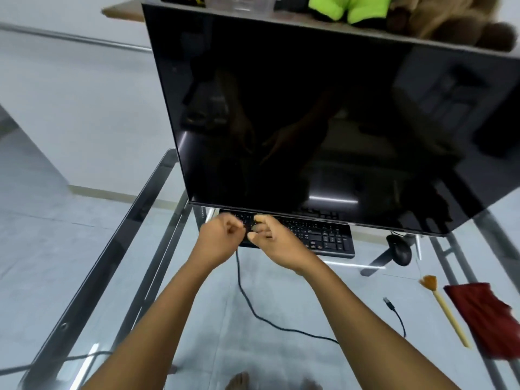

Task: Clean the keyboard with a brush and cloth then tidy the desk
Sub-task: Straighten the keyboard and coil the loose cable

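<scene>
The black keyboard lies on the glass desk, its back edge tucked under the monitor. My left hand hovers over the keyboard's left end with curled fingers. The black keyboard cable drops out from just below it and snakes toward me, its loose plug lying on the glass. My right hand is close beside the left, thumb raised and fingers bent over the keys; whether it holds anything is unclear. A yellow-handled brush and a red cloth lie at the right.
A large dark monitor fills the middle of the view. A black mouse sits right of the keyboard. Soft toys, one neon green, rest behind the monitor's top. The desk's dark metal frame runs along the left.
</scene>
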